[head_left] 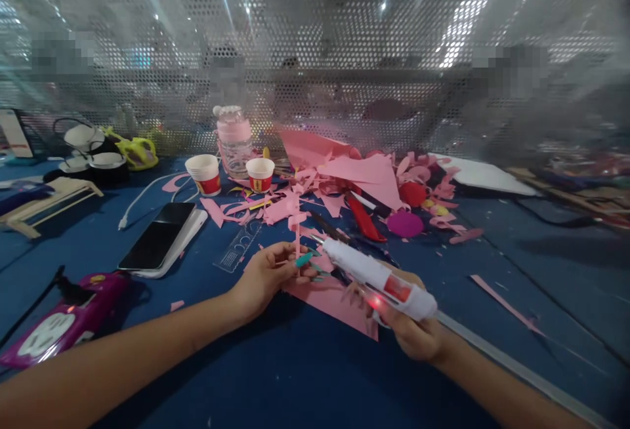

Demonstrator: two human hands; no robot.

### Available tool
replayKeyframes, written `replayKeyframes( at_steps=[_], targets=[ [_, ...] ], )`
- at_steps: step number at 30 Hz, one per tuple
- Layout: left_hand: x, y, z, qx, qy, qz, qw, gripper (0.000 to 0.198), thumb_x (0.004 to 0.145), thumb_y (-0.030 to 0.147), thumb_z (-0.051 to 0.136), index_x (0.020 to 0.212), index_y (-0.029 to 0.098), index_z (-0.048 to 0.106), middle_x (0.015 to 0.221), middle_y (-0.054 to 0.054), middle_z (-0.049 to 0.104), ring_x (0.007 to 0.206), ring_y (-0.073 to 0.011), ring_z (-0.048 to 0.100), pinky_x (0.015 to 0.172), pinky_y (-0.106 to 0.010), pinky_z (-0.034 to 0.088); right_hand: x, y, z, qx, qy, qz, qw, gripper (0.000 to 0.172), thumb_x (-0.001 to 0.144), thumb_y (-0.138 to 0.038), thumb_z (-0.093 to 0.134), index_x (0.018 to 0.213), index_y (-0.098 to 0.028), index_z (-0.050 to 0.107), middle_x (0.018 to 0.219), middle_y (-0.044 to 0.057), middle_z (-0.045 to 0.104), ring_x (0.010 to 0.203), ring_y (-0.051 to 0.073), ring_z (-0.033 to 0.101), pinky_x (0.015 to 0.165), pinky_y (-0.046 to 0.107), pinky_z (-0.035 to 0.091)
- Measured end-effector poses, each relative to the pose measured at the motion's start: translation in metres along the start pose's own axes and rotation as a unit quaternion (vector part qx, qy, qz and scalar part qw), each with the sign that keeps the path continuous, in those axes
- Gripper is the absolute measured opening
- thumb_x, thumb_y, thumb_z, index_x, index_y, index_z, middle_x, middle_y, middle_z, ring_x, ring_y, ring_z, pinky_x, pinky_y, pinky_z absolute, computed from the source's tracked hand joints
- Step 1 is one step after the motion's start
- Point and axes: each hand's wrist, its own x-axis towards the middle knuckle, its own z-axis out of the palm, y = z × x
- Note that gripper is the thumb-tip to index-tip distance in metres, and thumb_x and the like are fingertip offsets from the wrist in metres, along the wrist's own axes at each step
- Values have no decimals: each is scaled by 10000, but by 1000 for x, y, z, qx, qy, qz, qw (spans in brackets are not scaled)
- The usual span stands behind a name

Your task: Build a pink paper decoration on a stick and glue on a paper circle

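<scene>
- Head view, centre of frame: the left hand (pixel 268 275) pinches a thin pink strip (pixel 297 245) held upright, its foot on a pink sheet (pixel 335 304) that lies on the blue tabletop (pixel 295 376).
- Lower right of centre: the right hand (pixel 418 337) is wrapped round a white glue gun (pixel 378 279). The nozzle points at the strip's base from close by; whether it touches cannot be told.
- Upper centre: heaped pink scraps (pixel 344 180) suggest that cutting is largely done.
- Judged stage: joining strip to sheet is in hand. No glue bead is discernible, so the bond appears not yet made.
- Left of frame: a phone (pixel 157 242) and paper cups (pixel 205 173) stand apart from the hands.
</scene>
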Motion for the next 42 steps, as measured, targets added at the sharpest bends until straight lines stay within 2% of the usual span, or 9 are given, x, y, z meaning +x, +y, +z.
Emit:
replayKeyframes(
  at_steps=[3,7,15,23,29,33,37,42],
  targets=[
    [1,0,1,1,2,-3,1000,238,639,199,736,831,122,618,772,-39,685,673,-149,682,643,-227,531,4,-7,4,-23,-22,-21,999,175,795,-343,513,733,-195,583,599,22,535,471,136,493,445,277,417],
    [1,-2,0,-5,3,-5,1000,211,646,191,729,792,117,595,755,-51,689,687,-170,688,646,-240,533,8,-11,5,-46,-24,-45,998,172,796,-310,498,677,-200,555,638,35,536,542,154,509,499,294,420],
    [0,-2,-1,0,-5,0,1000,192,652,161,721,787,125,590,762,-48,689,695,-179,690,696,-274,534,7,-11,4,-44,-54,-5,998,199,809,-344,476,738,-180,563,619,29,534,534,142,493,477,276,402],
    [0,-5,-4,9,-13,10,1000,196,649,152,726,799,133,602,780,-42,684,746,-176,683,719,-275,536,7,-9,4,-38,-56,16,998,198,822,-320,473,699,-176,528,596,15,517,493,120,482,447,253,381],
    [0,-5,-4,11,-13,10,1000,204,638,164,736,798,144,611,778,-26,685,747,-165,682,724,-260,531,6,-5,5,-48,-46,2,998,202,810,-328,485,658,-195,496,611,19,521,541,135,494,491,266,403],
    [0,-5,-4,7,-12,10,1000,204,625,166,745,777,141,611,770,-21,679,740,-161,680,734,-263,529,7,-5,5,-55,-41,-9,998,196,809,-357,487,725,-187,539,604,16,516,544,143,488,490,275,405],
    [0,-5,-3,8,-8,13,1000,197,623,171,746,758,141,606,779,-24,672,742,-167,678,750,-285,526,7,-6,6,-54,-36,-11,998,194,805,-343,503,699,-184,535,596,20,525,534,136,486,476,263,406],
    [0,-4,-2,11,-4,13,1000,228,608,183,755,778,138,609,775,-30,671,734,-169,679,744,-288,527,7,-7,4,-43,-55,4,998,182,813,-310,480,685,-187,520,604,17,526,524,127,494,460,246,411]
  ],
)
